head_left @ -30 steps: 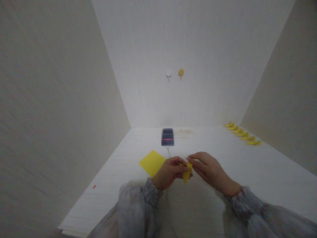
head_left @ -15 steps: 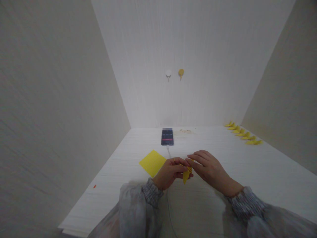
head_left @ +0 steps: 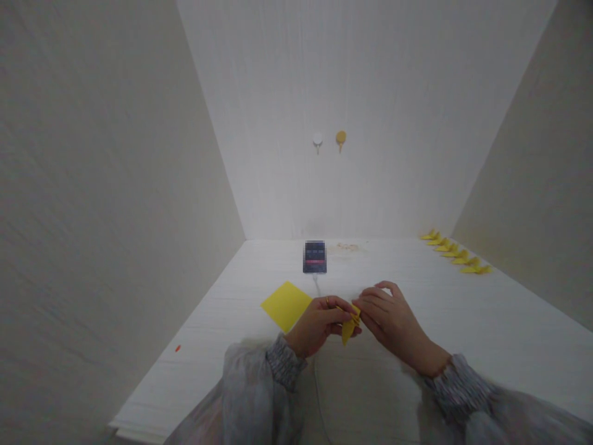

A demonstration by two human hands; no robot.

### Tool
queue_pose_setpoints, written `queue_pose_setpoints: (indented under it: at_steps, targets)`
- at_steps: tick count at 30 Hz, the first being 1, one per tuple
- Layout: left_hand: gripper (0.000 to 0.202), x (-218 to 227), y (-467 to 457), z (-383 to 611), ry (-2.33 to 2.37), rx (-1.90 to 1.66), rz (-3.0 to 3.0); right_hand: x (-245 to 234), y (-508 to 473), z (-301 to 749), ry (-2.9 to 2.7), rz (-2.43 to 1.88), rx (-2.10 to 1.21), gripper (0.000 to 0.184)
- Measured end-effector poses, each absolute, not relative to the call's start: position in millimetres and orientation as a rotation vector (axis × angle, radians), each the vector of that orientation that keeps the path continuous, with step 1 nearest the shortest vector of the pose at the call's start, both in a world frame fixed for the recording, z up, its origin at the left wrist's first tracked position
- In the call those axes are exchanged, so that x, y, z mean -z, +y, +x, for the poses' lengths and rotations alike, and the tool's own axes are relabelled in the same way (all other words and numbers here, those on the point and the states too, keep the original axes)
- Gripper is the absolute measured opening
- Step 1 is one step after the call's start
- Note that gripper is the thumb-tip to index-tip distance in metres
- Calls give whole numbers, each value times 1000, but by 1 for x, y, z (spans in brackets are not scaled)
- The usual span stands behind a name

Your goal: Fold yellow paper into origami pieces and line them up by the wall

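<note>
My left hand [head_left: 319, 321] pinches a piece of folded yellow origami paper [head_left: 348, 330] between thumb and fingers; one pointed flap of it hangs downward. At the upper right edge of that paper, the thumb and fingertips of my right hand [head_left: 389, 318] are closed on it, its other fingers bent above. Part of the folded piece is hidden by my fingers. A flat square sheet of yellow paper [head_left: 283, 307] lies on the table just left of my left hand, which overlaps its right corner.
A row of several folded yellow paper figures [head_left: 456, 253] stands at the back right by the side wall. A phone [head_left: 315, 257], its screen blurred, is at the back with a white cable [head_left: 319, 395] running toward me. A small red scrap [head_left: 178, 348] lies at left. Two hooks [head_left: 341, 137] are on the wall.
My right hand's fingers have bent and drawn together at the upper edge of the folded paper. My left hand keeps its hold almost unmoved. The view has shifted very slightly.
</note>
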State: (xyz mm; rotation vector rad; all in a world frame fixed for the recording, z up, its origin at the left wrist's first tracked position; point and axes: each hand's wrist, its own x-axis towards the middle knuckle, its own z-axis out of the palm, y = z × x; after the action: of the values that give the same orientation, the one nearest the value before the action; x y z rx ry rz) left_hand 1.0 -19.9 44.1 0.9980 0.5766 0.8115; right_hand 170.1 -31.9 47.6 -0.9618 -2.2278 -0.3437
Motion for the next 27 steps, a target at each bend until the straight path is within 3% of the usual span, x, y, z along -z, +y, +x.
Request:
queue_pose_setpoints:
  at_steps: [6, 15, 27]
  targets:
    - [12, -44, -21, 1, 569, -806, 985, -49, -32, 172, -2184, -998, 384, 16]
    - [11, -43, -20, 1, 574, -798, 976, -44, -31, 172, -2206, -1089, 182, 18]
    - [11, -38, -19, 1, 579, -798, 994, -47, -32, 175, -2185, -1105, 266, 18]
